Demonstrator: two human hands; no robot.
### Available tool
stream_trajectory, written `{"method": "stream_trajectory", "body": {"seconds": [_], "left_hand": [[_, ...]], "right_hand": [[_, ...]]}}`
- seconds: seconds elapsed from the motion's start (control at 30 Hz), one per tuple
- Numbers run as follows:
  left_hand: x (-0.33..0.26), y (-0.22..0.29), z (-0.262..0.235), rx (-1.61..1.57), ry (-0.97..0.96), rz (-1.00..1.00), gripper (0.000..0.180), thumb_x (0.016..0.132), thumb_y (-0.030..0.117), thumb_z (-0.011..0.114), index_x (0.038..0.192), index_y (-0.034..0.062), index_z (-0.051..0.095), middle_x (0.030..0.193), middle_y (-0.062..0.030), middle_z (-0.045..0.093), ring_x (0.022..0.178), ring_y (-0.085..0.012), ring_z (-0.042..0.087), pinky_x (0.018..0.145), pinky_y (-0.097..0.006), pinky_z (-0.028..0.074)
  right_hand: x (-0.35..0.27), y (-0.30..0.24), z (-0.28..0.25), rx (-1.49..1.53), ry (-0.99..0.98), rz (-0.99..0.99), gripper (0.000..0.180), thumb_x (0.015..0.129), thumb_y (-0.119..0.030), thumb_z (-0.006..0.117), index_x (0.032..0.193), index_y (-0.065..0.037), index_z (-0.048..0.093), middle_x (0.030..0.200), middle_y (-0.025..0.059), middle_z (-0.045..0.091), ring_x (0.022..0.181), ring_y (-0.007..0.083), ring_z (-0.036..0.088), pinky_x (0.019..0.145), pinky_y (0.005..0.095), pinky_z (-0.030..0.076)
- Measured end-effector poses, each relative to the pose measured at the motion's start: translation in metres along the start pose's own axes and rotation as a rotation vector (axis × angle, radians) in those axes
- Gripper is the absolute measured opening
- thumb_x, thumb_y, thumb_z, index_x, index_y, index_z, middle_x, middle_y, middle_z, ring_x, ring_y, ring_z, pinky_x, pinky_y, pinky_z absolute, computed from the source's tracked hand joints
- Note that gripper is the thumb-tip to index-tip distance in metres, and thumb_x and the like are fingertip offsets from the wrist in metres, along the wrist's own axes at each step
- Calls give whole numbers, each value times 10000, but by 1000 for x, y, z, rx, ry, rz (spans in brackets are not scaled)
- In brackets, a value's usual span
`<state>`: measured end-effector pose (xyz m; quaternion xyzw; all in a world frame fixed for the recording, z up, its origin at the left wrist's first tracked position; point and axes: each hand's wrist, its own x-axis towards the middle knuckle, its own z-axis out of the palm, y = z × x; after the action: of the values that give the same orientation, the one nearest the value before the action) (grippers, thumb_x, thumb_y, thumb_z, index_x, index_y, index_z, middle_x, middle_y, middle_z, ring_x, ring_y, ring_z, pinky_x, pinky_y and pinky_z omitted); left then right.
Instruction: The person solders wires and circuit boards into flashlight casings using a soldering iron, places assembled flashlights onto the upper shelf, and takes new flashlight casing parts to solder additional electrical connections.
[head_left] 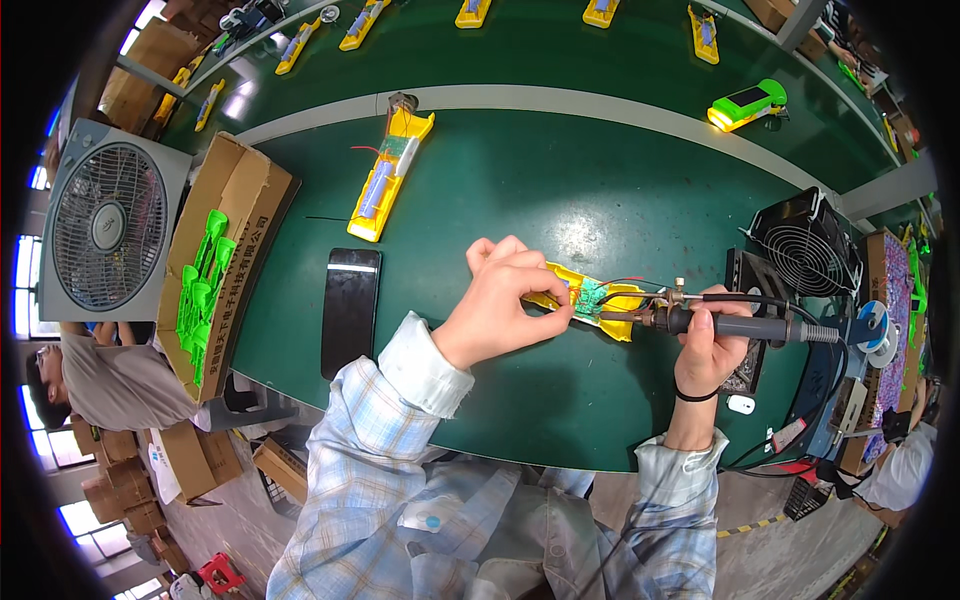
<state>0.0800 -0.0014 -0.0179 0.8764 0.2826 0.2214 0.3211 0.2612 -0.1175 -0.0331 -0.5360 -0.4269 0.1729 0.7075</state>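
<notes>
While the right hand (710,352) gripped the soldering iron (740,326), pointing left, the yellow casing (622,329) lay between both hands, long axis roughly left to right, nearer the left hand (512,300), whose thumb and forefinger pressed together, on what I couldn't tell.

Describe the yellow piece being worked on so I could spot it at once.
On the green tabletop, look between the left hand and the right hand, which grips a grey soldering iron. There lies a yellow shell with a green circuit board inside. Unlike the other yellow shells, it has the iron over it.
</notes>
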Motion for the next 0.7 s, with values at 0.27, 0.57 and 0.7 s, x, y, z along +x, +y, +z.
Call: {"method": "stream_trajectory", "body": {"seconds": [0.27,0.57,0.7], "left_hand": [[-1,-1,0,2,-11,-4,70,569,148,642,579,116,581,556,46,440,658,-112,387,705,-294,205],[0,0,-1,32,2,12,73,566,149,651,582,120,587,557,51,446,647,-109,385,693,-288,208],[0,-1,0,1,3,14,71,567,150,650,581,120,588,558,51,446,646,-108,384,694,-290,208]], "right_hand": [[0,-3,2,23,-16,24,135,725,-62,523,803,-5,428,714,80,471,627,114,414,579,230,344],[2,0,2,-7,-21,-136,128,725,-55,514,805,-7,427,732,83,477,617,119,417,546,226,345],[3,-1,1,46,3,-147,125,726,-51,511,803,-11,422,736,91,477,593,110,412,496,209,333]]}}
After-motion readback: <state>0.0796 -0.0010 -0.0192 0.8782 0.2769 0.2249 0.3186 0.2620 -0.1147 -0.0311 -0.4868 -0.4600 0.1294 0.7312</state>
